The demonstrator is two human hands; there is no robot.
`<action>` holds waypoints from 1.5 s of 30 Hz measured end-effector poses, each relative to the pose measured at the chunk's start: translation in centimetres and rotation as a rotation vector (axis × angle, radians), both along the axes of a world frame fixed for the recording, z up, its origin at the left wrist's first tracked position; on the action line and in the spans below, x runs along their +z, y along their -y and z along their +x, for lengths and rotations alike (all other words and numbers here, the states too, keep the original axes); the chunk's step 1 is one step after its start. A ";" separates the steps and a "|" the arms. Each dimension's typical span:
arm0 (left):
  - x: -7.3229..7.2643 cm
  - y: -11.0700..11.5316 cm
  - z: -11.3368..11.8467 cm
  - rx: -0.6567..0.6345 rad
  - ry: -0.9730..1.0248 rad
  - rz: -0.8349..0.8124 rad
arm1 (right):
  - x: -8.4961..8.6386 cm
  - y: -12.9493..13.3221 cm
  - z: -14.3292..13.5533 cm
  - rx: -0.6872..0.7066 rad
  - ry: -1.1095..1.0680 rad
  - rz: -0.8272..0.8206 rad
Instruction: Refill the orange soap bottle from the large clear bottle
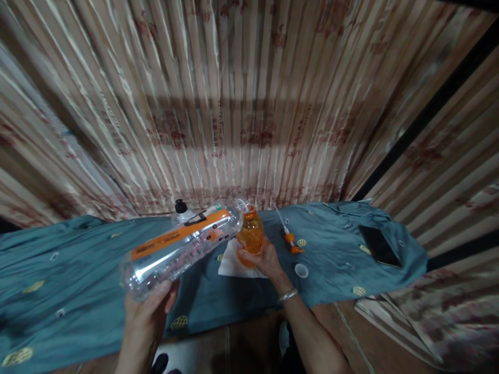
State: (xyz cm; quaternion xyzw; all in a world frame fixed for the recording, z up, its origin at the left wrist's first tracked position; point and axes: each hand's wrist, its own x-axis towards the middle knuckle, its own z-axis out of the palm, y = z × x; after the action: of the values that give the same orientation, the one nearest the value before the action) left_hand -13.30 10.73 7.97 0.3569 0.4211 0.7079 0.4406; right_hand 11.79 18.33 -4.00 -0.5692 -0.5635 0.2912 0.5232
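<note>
My left hand (150, 306) is closed around the lower end of a large clear plastic bottle (183, 249) with an orange label. The bottle is tilted, and its open neck reaches the mouth of an orange see-through bottle (252, 234). Around the orange bottle's lower part, my right hand (263, 257) is wrapped, keeping it upright. A white cloth or tissue (234, 265) lies beneath it. An orange pump head (290, 239) with a long pale tube rests to the right. Whether liquid is flowing between the two bottles I cannot tell.
A small round white cap (301, 270) lies right of my right hand. A black phone (380, 245) sits at the right end of the teal cloth-covered surface (331, 228). Behind the large bottle stands a clear container with a black top (180, 206). A pleated curtain (241, 104) hangs behind.
</note>
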 end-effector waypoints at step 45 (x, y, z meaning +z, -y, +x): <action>-0.5 1.3 -0.7 0.031 0.033 -0.091 | 0.1 0.2 -0.1 -0.001 0.004 -0.021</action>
State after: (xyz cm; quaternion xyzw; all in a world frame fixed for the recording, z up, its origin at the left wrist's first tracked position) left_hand -14.05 9.47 7.43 0.3185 0.4508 0.7006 0.4523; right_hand 11.67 18.12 -3.85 -0.5756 -0.5609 0.2958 0.5163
